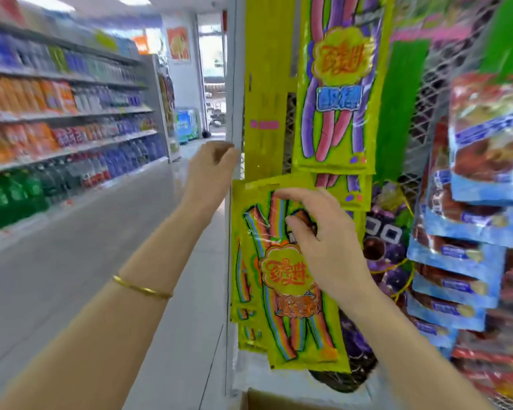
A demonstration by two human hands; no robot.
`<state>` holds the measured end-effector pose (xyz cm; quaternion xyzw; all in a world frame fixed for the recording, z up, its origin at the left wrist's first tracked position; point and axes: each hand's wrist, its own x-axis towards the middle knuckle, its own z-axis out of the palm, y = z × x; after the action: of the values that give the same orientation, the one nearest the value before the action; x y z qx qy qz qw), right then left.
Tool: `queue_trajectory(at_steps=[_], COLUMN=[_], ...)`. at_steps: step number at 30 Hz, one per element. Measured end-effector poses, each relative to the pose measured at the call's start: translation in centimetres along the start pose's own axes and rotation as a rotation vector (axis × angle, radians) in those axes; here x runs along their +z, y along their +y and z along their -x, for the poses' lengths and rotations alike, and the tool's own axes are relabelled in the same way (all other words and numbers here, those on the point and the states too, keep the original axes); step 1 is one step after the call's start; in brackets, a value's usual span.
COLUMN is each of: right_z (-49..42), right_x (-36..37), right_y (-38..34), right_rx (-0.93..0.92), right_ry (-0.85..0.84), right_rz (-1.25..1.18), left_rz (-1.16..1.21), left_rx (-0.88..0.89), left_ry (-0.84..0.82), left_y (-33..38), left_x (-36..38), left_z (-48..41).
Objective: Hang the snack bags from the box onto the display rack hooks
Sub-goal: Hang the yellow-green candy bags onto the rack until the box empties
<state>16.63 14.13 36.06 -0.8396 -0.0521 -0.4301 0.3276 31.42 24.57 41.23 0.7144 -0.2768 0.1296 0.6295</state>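
Fingers [287, 193] of the right hand [326, 241] curl onto the top of a yellow-green snack bag [299, 338] printed with rainbow strips, with the thumb on its front, holding it in front of the wire rack [420, 113]. Matching bags [243, 291] hang just behind it. The left hand [210, 170], with a gold bracelet [142, 288] on its forearm, is curled beside the rack's white post [234, 84]; blur hides whether it grips anything. Above hang bags with pink and purple strips [335, 99]. Purple bags [388, 232] and blue-and-red bags [471, 250] crowd the right. A cardboard box [278, 398] shows below. Drink shelves [57, 113] line the aisle on the left.
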Motion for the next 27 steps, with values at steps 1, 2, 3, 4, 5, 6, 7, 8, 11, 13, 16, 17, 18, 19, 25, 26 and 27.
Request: queue_trajectory(at_steps=[1,2,3,4,5,6,7,8,11,13,16,17,18,19,25,26,27], right_z=[-0.9,-1.7,-2.3,-2.9,-3.4,-3.8,-4.2,-4.5,-5.3,-5.9,-6.3,-6.4,-6.5,-6.6,-7.3,-7.4,-7.4], right_x=[0.0,0.0,0.2,0.5,0.8,1.1,1.5,1.9,3.0,3.2,3.2,3.2,3.1,3.0,2.4,2.3,2.3], right_y=[-0.1,-0.1,0.0,0.1,0.1,0.1,0.0,-0.2,-0.9,-1.2,-1.5,-1.7,-1.8,-1.9,-2.5,-2.6,-2.7], right_rx=[-0.011,-0.013,-0.008,0.006,0.023,0.036,0.046,0.051,0.035,0.034,0.066,0.074,0.079,0.088,0.148,0.149,0.154], right_ry=[0.013,0.028,0.044,0.059,0.072,0.090,0.109,0.128,0.190,0.217,0.200,0.187,0.178,0.169,0.107,0.105,0.100], right_rz=[0.000,-0.001,0.003,0.012,0.023,0.034,0.048,0.069,0.142,0.171,0.205,0.215,0.230,0.249,0.271,0.273,0.276], left_rz=[0.003,0.009,0.022,0.053,0.105,0.164,0.216,0.252,0.287,0.340,0.417,0.431,0.436,0.434,0.435,0.435,0.430], left_rx=[0.014,0.015,0.009,-0.009,-0.042,-0.088,-0.132,-0.170,-0.201,-0.171,-0.183,-0.193,-0.204,-0.212,-0.213,-0.217,-0.224], left_ry=[-0.004,-0.006,-0.007,-0.006,0.003,0.008,0.003,-0.016,-0.117,-0.175,-0.199,-0.199,-0.189,-0.177,-0.181,-0.172,-0.164], left_y=[0.3,0.5,0.6,0.7,0.7,0.8,0.7,0.7,0.6,1.0,1.2,1.2,1.2,1.3,2.1,2.2,2.2], left_x=[0.4,0.7,1.0,1.2,1.4,1.5,1.4,1.4,1.3,1.3,1.1,1.0,1.0,0.9,1.0,1.0,1.0], left_z=[-0.8,-1.4,-1.8,-2.0,-2.3,-2.5,-2.6,-2.7,-2.4,-2.0,-2.1,-2.1,-2.1,-2.1,-1.9,-1.9,-2.0])
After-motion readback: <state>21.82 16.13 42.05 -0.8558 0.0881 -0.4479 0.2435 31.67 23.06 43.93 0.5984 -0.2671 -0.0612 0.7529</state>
